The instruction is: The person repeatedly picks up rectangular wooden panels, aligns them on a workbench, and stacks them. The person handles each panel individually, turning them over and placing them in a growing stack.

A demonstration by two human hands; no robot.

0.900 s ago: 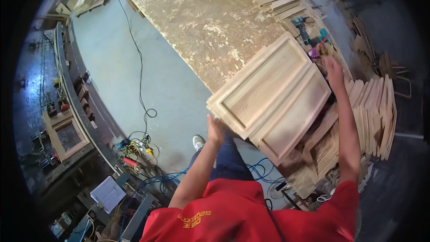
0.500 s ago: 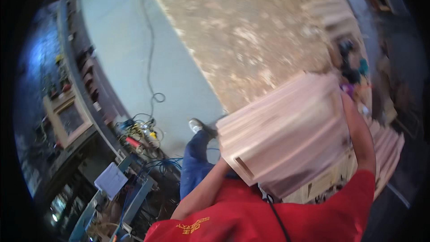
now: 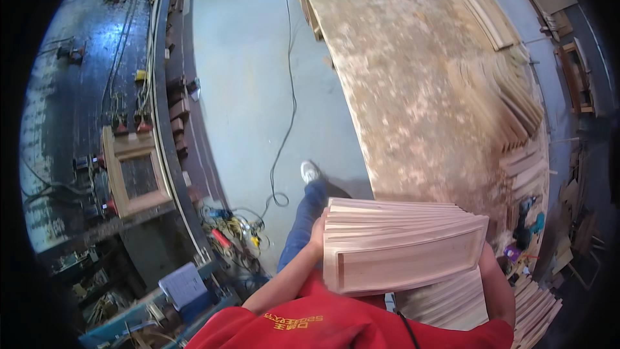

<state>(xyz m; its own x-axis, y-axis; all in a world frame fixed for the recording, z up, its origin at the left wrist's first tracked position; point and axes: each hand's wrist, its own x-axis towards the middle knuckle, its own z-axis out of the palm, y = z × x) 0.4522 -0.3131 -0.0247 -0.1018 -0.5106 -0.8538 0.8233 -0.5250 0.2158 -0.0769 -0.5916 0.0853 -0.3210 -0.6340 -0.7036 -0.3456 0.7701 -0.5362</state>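
Observation:
A stack of pale wooden framed panels (image 3: 407, 262) spans the space in front of my body, held up between both arms. My left hand (image 3: 318, 229) presses against the stack's left end, its fingers partly hidden. At the opposite end my right hand (image 3: 484, 253) grips the stack; mostly its wrist and forearm show. The nearest panel has a raised rim around a recessed centre, and the others fan out behind it. More wooden panels (image 3: 445, 300) lie below the stack, close to my red shirt.
A worn wooden worktable (image 3: 400, 90) stretches ahead, with rows of panels (image 3: 510, 100) along its right side. Cordless tools (image 3: 526, 220) lie near its right edge. A cable (image 3: 290, 90) crosses the blue-grey floor. On the left, a clamping bench (image 3: 71, 116) bears a wooden frame (image 3: 137, 174).
My view and body have turned right relative to the table. The stack has swung from a slant to nearly level, and my left hand now shows at its end.

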